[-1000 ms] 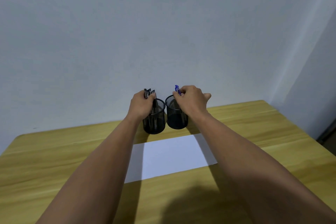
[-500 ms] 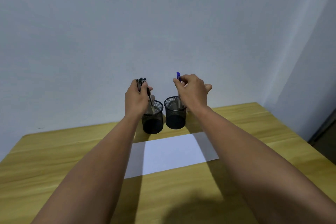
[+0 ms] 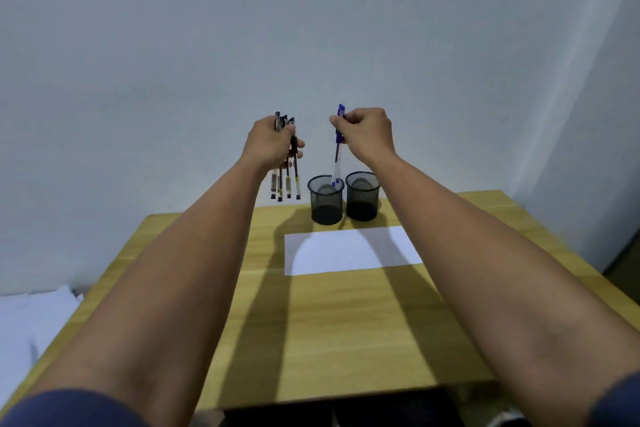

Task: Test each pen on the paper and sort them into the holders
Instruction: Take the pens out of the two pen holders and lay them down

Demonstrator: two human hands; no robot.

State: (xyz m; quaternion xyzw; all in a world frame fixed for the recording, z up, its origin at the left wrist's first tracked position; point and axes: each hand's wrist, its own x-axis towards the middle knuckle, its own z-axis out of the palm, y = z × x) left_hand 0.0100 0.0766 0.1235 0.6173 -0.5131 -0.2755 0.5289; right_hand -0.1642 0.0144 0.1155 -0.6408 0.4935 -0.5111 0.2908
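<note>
While the left hand [image 3: 272, 144] grips a bundle of black pens [image 3: 286, 180] hanging below its curled fingers, the right hand [image 3: 365, 133] pinches a blue pen [image 3: 337, 149] above the mesh holders [image 3: 327, 199].

The fingers of the left hand [image 3: 273, 142] cover the middle part of the bundle of black pens [image 3: 285, 180], so the exact number of pens cannot be told. The right hand [image 3: 365, 133] hides part of the barrel of the blue pen [image 3: 337, 152]. The near edge of the light wooden table [image 3: 346, 340] is partly covered by both forearms. At the left edge, a white thing [image 3: 31, 322] is blurred and cut off.
</note>
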